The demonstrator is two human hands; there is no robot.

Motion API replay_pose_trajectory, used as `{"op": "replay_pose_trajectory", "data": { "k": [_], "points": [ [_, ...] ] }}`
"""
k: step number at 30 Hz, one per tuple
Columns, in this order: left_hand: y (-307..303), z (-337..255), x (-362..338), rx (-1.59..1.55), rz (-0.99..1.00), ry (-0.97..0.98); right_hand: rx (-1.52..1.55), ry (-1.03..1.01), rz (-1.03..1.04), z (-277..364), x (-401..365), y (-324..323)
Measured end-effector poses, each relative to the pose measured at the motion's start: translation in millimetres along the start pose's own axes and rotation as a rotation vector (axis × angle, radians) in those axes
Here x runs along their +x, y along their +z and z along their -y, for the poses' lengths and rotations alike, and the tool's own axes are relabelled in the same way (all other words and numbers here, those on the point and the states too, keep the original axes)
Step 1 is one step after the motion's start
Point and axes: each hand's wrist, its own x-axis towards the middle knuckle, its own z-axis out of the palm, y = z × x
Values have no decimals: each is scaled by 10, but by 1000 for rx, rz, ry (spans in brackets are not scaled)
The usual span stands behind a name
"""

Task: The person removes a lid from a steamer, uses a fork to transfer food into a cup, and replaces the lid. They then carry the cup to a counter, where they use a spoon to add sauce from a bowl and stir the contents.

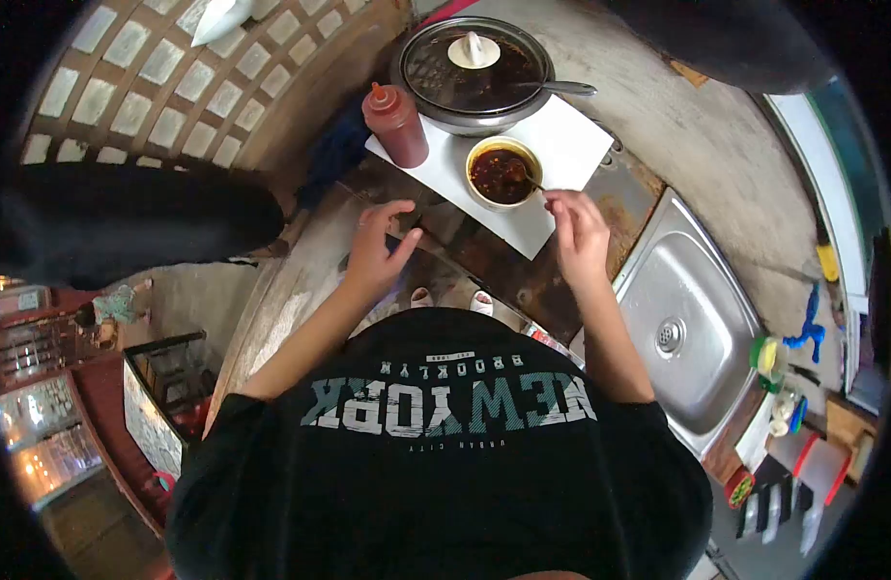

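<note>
My right hand (581,232) pinches the end of a spoon (535,184) that stands in a yellow-rimmed bowl (473,187). Dark red sauce (500,174) with flakes and seeds fills much of the bowl. My left hand (376,249) hovers left of the bowl, thumb and fingers apart, holding nothing. A red squeeze bottle (397,128) stands upright just left of the bowl. Behind both is a wide metal pot with a glass lid (445,68) and a white knob. A metal handle (569,88) sticks out on the pot's right side.
Bowl and bottle stand on a white board (561,145) over a dark, worn counter (503,275). To the right is a steel sink (697,309). Knives (774,507), a red-rimmed container (811,459) and a sponge (766,358) lie beyond it. A lattice wall (165,82) rises at the left.
</note>
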Motion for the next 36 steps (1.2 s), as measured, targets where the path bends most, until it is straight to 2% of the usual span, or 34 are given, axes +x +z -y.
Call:
{"op": "replay_pose_trajectory", "data": {
  "k": [3,4,11,24,29,36],
  "points": [
    [174,-52,110,47,-31,60,-205,-268,58,-162,-172,-9],
    [226,-86,142,57,-41,62,-209,-255,121,-209,-222,-5],
    [541,-351,345,158,-94,57,-187,-367,152,-364,-250,-11],
    [754,-442,545,207,-185,162,-19,-233,204,-178,21,-80],
    [789,-381,542,252,-151,101,-6,-217,269,-167,112,-57],
    [805,-428,522,296,-180,71,20,-230,236,-255,116,58]
  ]
}}
